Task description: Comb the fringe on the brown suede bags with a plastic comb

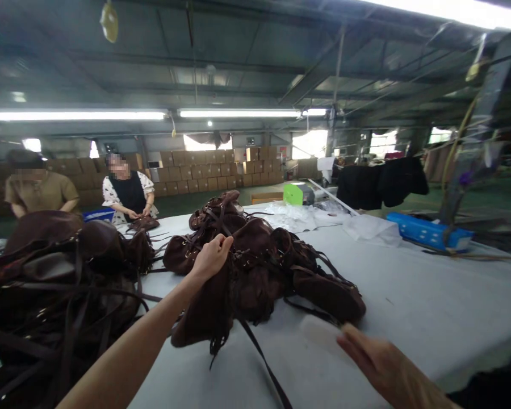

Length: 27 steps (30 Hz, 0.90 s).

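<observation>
A: What's L hand point(213, 258) got?
B: Closed on the top of a dk brown bag point(202, 309). Bag's at the near side of a heap of similar bags point(255, 241) on the white table point(430, 289).
A: And R hand point(378, 355)?
B: Fingers pinched on a pale flat item point(319, 332), v. blurred, can't tell what. It's near the heap's rt end.
A: Nearby stuff?
B: Big pile of brown bags point(46, 284) on the L, clear plastic point(289, 213) behind the heap, blue tray point(430, 230) far rt. Co-worker w/ dk apron point(130, 187) across the table, hands on a small brown piece point(143, 223).
</observation>
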Available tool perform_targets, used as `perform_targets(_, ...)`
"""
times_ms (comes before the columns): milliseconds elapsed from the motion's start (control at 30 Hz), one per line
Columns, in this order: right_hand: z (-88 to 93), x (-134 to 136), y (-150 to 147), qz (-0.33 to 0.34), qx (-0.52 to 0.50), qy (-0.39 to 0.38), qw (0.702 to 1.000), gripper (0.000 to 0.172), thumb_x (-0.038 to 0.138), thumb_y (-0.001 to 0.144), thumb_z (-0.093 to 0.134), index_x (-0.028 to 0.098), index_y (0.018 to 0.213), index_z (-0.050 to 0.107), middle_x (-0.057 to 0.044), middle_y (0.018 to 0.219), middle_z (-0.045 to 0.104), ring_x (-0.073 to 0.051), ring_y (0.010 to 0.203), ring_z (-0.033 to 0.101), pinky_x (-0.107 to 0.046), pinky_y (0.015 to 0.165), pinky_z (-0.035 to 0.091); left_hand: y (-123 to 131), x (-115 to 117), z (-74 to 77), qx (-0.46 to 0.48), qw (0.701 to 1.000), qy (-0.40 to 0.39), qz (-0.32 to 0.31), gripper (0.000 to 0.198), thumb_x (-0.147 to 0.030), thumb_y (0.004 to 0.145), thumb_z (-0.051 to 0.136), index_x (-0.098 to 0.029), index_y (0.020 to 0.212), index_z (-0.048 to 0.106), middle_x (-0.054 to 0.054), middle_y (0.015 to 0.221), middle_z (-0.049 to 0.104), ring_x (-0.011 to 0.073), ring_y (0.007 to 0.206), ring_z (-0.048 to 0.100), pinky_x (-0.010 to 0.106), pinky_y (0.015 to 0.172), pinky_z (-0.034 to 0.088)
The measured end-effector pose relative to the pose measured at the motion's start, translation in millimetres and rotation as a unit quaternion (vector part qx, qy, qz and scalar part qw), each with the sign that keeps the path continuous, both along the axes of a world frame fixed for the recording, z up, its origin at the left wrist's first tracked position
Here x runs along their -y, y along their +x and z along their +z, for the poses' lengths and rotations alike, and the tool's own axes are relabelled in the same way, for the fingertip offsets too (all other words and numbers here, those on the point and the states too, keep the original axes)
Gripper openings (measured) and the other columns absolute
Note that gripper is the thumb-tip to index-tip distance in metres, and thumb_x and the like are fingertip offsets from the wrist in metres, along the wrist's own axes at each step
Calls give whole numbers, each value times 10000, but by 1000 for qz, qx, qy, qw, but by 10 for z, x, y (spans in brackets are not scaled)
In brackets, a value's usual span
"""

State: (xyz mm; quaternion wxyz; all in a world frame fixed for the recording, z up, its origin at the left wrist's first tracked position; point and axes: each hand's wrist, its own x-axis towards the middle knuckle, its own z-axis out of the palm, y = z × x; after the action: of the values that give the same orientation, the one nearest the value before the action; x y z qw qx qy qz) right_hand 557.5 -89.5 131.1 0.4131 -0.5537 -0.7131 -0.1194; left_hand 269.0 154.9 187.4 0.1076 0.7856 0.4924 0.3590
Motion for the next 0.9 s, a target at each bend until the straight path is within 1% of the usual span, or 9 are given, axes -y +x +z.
perform_targets(67,163,-356,-102,24,18,-52,998,356,461,997,409,233,764,551,5,583,591,-154,495,558,-274,494,311,103,117,-47,36,998,-12,-44,474,-541,975,241,-233,906,595,22,721,623,212,697,601,293,668,395)
perform_targets(167,359,-964,-445,47,-21,-47,998,335,427,1000,349,207,810,516,-27,664,584,-165,566,543,-285,554,299,189,279,-152,134,988,-44,-63,629,-636,947,164,-206,954,623,35,721,620,223,704,596,306,654,425)
perform_targets(300,192,-1372,-995,81,-43,-65,994,342,412,1007,297,211,797,477,8,599,557,-148,505,517,-257,500,279,154,357,-321,285,955,-79,-28,810,-773,869,122,-157,956,641,62,721,618,220,671,581,309,592,436)
perform_targets(433,-409,-1040,-1123,119,-47,-107,986,307,429,991,387,218,792,485,37,540,559,-126,444,501,-228,440,282,57,284,-474,340,934,-111,11,834,-832,817,178,-145,902,644,-1,551,486,168,483,482,275,473,358)
perform_targets(533,-845,-596,-922,102,85,-160,978,211,405,944,508,237,829,563,40,545,609,-127,419,519,-250,411,241,45,221,-571,314,947,-67,27,750,-803,836,225,-170,812,625,-27,505,423,157,467,446,268,479,331)
perform_targets(600,-988,-361,-714,58,168,-124,976,212,409,924,556,242,796,579,30,540,613,-140,409,538,-270,401,254,83,197,-618,262,965,-26,17,673,-752,871,254,-189,762,607,-21,516,442,161,505,461,270,516,331)
perform_targets(667,-963,-230,-464,54,252,-57,965,221,363,944,552,244,758,569,27,550,608,-155,441,557,-294,434,301,128,178,-645,208,978,-6,1,601,-699,901,289,-207,714,579,-18,529,462,160,534,471,270,547,323)
perform_targets(767,-672,-230,-72,69,321,20,944,251,299,986,512,247,747,569,23,581,595,-157,469,543,-314,478,329,136,136,-658,170,985,-12,27,511,-624,931,336,-220,688,533,-9,562,513,165,567,497,272,579,316)
perform_targets(900,-233,-438,119,-61,93,69,991,331,386,1020,420,219,779,574,13,578,564,-129,449,517,-272,463,338,101,109,-686,160,985,-49,32,456,-552,949,353,-214,693,522,2,609,559,168,608,530,270,598,326)
